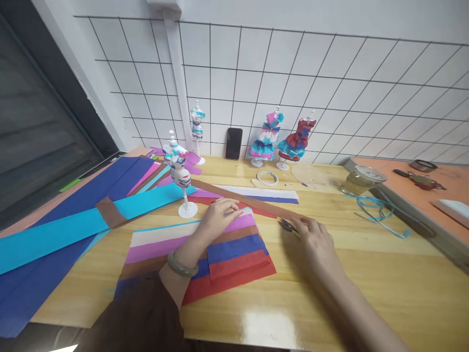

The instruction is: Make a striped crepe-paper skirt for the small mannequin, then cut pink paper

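My left hand rests at the top edge of a layered sheet of striped crepe paper, in cream, pink, brown, blue and red. Its thumb and forefinger are apart, with the thumb tip on the paper. A bracelet circles that wrist. To the right, my right hand is low over the table with its fingers curled around small dark snips, which point left. Part of the snips is hidden under the fingers. A long brown paper strip runs behind both hands.
Beside the paper stands a white mini dress form; another form is behind it. Two dressed forms, a phone and a tape roll sit farther back. Blue strips lie left; a plastic cup and cord lie right.
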{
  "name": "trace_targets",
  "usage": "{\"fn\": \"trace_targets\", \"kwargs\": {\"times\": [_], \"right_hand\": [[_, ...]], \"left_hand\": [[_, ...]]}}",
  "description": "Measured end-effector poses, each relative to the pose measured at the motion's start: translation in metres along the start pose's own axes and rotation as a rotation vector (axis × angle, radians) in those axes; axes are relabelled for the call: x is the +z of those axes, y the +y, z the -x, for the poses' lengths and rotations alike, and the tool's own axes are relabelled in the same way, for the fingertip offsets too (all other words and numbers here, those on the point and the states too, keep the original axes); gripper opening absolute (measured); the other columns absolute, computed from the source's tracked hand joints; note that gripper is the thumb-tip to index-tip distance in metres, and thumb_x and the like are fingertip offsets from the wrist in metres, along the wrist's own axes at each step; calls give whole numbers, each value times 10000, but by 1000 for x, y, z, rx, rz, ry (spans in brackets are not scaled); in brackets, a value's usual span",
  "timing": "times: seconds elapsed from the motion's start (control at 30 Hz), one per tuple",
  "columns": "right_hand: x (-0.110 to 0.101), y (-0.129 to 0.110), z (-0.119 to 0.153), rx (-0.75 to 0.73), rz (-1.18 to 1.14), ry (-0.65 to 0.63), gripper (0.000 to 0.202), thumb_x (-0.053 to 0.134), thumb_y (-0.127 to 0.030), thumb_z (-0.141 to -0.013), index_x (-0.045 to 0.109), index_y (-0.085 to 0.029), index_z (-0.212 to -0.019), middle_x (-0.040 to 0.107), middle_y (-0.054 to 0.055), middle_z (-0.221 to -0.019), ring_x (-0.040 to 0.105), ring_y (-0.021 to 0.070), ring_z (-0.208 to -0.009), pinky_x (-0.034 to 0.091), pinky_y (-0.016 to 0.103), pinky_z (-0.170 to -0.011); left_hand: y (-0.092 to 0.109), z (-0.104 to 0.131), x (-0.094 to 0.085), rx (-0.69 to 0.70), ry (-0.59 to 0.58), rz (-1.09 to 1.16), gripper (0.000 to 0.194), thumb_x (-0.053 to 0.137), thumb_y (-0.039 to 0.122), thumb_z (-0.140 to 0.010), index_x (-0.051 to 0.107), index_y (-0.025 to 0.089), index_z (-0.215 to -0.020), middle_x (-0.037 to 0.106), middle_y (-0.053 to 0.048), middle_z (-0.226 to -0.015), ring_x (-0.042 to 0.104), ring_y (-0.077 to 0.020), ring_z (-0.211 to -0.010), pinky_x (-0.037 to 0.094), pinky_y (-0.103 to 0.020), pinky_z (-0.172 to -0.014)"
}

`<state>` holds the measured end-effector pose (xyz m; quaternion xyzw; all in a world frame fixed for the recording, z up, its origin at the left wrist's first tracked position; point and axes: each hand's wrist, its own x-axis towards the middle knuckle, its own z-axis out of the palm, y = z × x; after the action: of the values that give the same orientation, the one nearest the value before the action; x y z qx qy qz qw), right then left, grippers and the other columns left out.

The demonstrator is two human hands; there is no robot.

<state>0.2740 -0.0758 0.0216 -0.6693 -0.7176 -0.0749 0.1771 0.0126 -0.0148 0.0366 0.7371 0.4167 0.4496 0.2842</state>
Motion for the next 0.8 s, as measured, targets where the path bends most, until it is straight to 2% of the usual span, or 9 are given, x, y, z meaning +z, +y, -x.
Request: {"fn": "trace_targets", "kwargs": {"times": [0.07,0.2,0.3,0.4,0.53,0.6,0.67,0.73,0.8], "right_hand": [[-9,-15,-9,-69,-291,9,382,502,-360,-842,567,-190,-1178,562,149,-1149,510,292,-1065,417,432,-879],[-19,-54,-29,2,-865,-198,508,623,-426,-759,535,-215,-1212,599,93,-1137,552,240,-1029,446,375,-854],[-17,-72,-42,9,-1113,-452,339,648,-426,-732,653,-167,-950,665,40,-854,602,184,-779,464,308,-701],[-12,-70,-52,13,-1263,-587,288,626,-437,-744,642,-150,-723,624,-6,-664,562,135,-628,435,268,-630],[-8,-48,-59,129,-1401,-487,257,684,-409,-702,622,-162,-673,604,-29,-617,544,115,-607,424,251,-641],[-5,-37,-59,230,-1444,-400,240,723,-383,-668,624,-165,-665,607,-33,-598,533,105,-568,420,241,-608],[-2,-30,-59,300,-1549,-356,224,737,-357,-661,659,-171,-759,656,-13,-676,572,118,-611,442,255,-639],[1,-27,-58,336,-1685,-337,257,739,-336,-666,677,-181,-860,694,10,-784,618,145,-698,465,281,-700],[3,-27,-57,383,-1778,-319,266,750,-319,-655,683,-190,-878,710,16,-810,641,161,-717,482,290,-706]], "left_hand": [[2,0,2,61,0,-14,117,600,303,-791,644,204,-748,663,-62,-959,565,-205,-988,403,-343,-889],[12,2,3,84,-15,16,159,588,346,-803,659,205,-783,663,-54,-848,580,-189,-872,431,-311,-814],[14,4,2,12,-45,36,174,584,354,-802,664,201,-781,660,-38,-798,582,-171,-788,440,-280,-748],[10,3,-2,-69,-68,65,256,608,352,-781,642,209,-992,661,-24,-838,592,-157,-796,440,-264,-759],[-2,-1,-6,-183,-35,118,492,629,294,-754,508,216,-1225,638,5,-792,590,-137,-770,434,-256,-761],[-5,-4,-5,-271,-26,250,586,652,261,-724,450,198,-1271,630,15,-765,591,-129,-742,440,-248,-729],[-7,-5,0,-368,-9,465,699,686,267,-695,370,184,-1314,646,5,-806,606,-135,-775,453,-259,-748],[-5,-4,7,-430,-25,663,728,703,297,-690,349,175,-1315,663,-34,-910,615,-156,-867,457,-294,-814],[-3,-1,14,-442,-97,765,634,704,316,-702,428,162,-1251,655,-76,-1019,605,-180,-951,448,-322,-867]]}}
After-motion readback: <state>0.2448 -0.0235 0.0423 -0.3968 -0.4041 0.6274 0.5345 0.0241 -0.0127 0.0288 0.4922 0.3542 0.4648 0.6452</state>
